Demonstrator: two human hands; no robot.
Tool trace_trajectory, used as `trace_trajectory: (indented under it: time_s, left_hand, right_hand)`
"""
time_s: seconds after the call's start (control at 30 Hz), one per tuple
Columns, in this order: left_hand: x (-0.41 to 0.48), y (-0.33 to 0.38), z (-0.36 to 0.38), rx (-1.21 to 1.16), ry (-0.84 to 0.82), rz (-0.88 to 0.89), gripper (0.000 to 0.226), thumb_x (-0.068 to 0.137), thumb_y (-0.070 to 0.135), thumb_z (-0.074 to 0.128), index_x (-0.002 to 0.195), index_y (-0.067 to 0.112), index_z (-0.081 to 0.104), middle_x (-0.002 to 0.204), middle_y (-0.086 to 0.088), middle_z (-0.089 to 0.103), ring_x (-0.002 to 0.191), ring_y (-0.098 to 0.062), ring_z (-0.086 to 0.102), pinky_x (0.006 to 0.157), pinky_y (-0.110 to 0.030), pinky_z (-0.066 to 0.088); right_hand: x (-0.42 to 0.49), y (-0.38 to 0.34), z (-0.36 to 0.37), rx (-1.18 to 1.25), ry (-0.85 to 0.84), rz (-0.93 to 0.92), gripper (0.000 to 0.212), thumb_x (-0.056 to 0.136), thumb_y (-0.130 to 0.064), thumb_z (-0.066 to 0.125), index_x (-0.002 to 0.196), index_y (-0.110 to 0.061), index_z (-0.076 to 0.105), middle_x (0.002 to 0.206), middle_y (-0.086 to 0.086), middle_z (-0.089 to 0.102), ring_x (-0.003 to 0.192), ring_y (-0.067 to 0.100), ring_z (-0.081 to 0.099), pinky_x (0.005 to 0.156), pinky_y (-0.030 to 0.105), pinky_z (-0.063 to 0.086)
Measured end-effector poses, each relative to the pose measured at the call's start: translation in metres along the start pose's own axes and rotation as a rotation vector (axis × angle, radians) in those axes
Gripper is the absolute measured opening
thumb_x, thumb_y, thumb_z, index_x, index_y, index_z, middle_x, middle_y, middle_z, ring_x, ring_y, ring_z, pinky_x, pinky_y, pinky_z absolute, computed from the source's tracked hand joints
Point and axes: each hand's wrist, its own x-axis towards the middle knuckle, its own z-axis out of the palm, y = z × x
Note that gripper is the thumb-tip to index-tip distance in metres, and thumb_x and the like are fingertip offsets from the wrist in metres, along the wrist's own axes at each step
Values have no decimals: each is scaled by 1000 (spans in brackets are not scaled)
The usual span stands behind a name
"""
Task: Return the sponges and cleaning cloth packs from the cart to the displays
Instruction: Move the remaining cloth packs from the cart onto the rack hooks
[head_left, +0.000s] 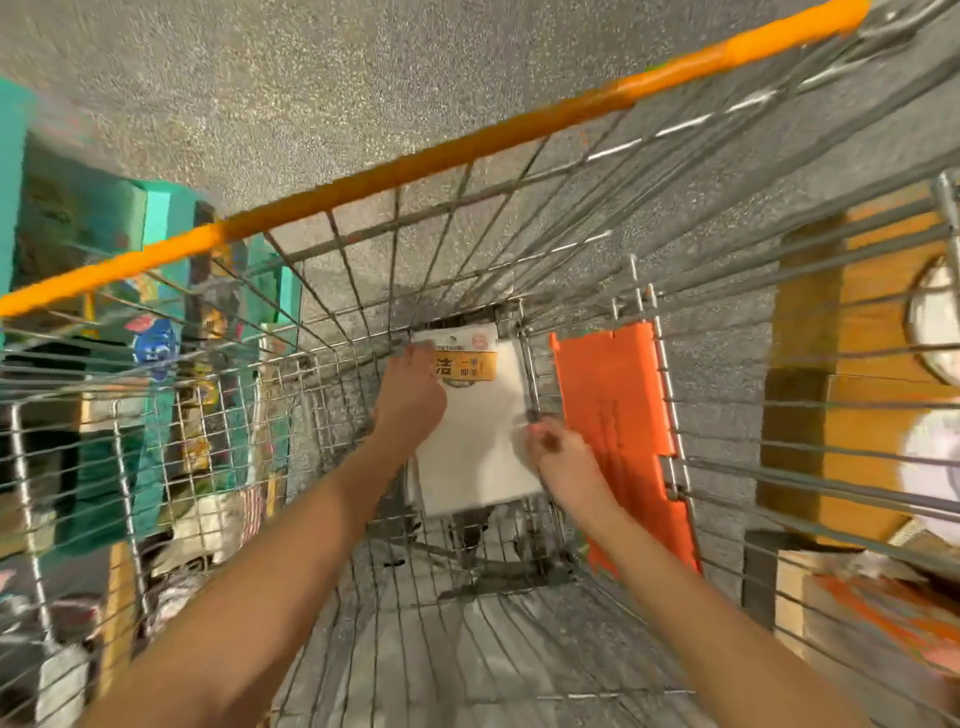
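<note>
At frame centre, in the cart (415, 162) over speckled grey floor (260, 78), left hand (410, 400) and right hand (563, 460) curl fingers round a white cloth pack (478, 441); teal shelves (83, 208) stand left.

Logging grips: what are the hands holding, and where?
The white cloth pack: left hand holds its upper left edge, right hand pinches its right edge.

Speckled grey stone floor (260, 78) across the far side, teal shelf unit (156, 218) with blurred colourful packets at the left, light wooden crates (810, 364) at the right beside round white items (935, 317), orange plastic flap (613, 405) right of centre.
</note>
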Motion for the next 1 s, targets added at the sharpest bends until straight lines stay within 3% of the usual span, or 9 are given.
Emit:
trace_trajectory:
  time_s: [0.17,0.3,0.43,0.5,0.63,0.7,0.8,0.9,1.0]
  left_hand:
    - [19,-5,13,209,33,39,63,91,12,45,149,11,20,152,-15,29,138,-38,28,110,-52,30]
    - [17,-6,12,258,138,67,56,90,15,51,142,11,32,144,-17,37,131,-39,36,109,-54,31]
    - [6,-24,5,-200,50,6,47,87,10,56,132,17,43,130,-9,53,106,-25,60,84,-48,55]
    - [-4,-39,-2,-388,-10,-63,46,88,11,56,130,24,47,117,0,63,91,-16,66,72,-42,59]
    - [-27,-74,-22,-575,-83,-194,42,90,4,58,128,21,52,104,5,64,96,-21,63,66,-26,55]
    - [-35,-97,-29,-685,-91,-242,46,87,2,62,125,25,53,113,-4,63,102,-28,63,72,-32,57]
    - [-43,-127,-41,-724,-63,-270,43,86,10,66,118,37,55,125,-8,59,109,-33,59,90,-51,51]
    - [-47,-149,-49,-668,-22,-287,47,88,13,63,131,28,51,129,-7,55,104,-29,57,76,-37,51]
    - [-53,-159,-57,-684,-32,-258,48,89,15,62,135,23,48,120,-1,59,96,-19,55,70,-28,49]
  right_hand:
    - [8,9,6,16,3,37,25,97,-16,50,120,-13,59,84,-18,57,74,-2,56,69,19,52]
    - [14,13,9,19,39,23,22,95,-10,50,114,-14,62,92,-9,61,77,5,56,66,18,47]
    - [17,11,14,38,42,28,22,94,-8,48,111,-14,61,95,-5,62,77,7,57,66,20,45]
    - [19,8,15,47,47,29,23,94,-8,48,112,-14,61,98,-3,62,84,12,59,72,23,46]
    - [26,-4,16,-28,50,43,20,92,-9,50,104,-17,63,104,2,67,93,20,61,84,36,49]
    - [31,-14,18,-55,39,25,22,91,-4,49,103,-16,63,102,1,65,92,19,59,83,32,46]
    - [48,-31,25,-175,19,-58,30,90,-1,47,117,-8,60,110,5,64,95,19,58,78,23,42]
    - [75,-41,36,-376,61,-177,33,87,-6,49,118,-12,59,110,9,64,96,26,61,76,31,49]
    - [100,-49,52,-563,126,-282,44,85,-7,53,129,-11,50,119,20,56,108,38,54,87,45,48]
